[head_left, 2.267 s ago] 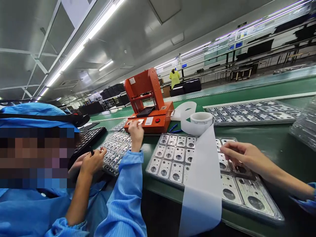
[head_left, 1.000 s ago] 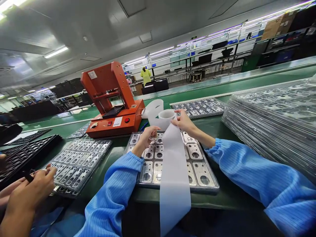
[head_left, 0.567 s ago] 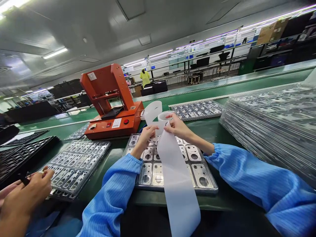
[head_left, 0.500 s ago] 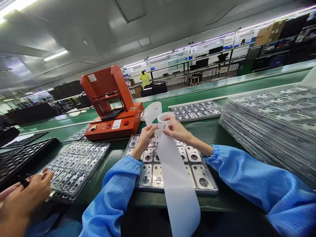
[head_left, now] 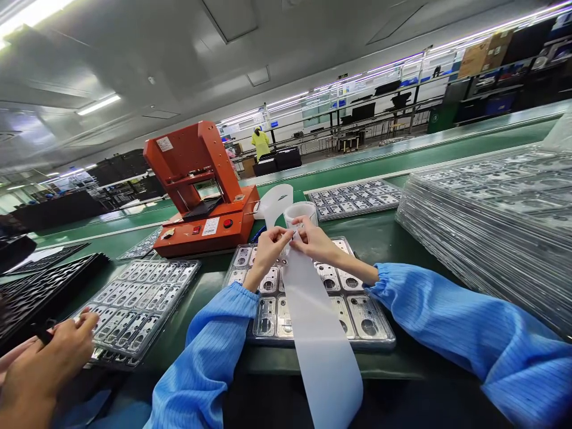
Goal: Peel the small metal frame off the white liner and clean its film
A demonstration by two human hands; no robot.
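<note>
A translucent white strip (head_left: 319, 322) hangs from the hands over the tray's front edge and down past the bench. Behind the hands stands a white roll (head_left: 301, 208) of similar material. My right hand (head_left: 313, 243) pinches the top of the strip, just in front of the roll. My left hand (head_left: 271, 253) is closed in a pinch, its fingertips meeting the right ones at a small dark sticker (head_left: 294, 235) on the strip. Below both hands lies a clear plastic tray (head_left: 378, 344) of silvery metal plates with round openings, partly covered by the strip.
An orange press machine (head_left: 210, 223) stands behind to the left. Tall stacked clear trays (head_left: 456, 244) rise at right; another filled tray (head_left: 355, 199) lies behind. A co-worker's hands (head_left: 53, 351) are at left beside a filled tray (head_left: 138, 298) and black trays (head_left: 53, 286).
My left hand has moved right and closed in against my right fingertips at the dark sticker. My right hand has shifted slightly down and left with the strip.
</note>
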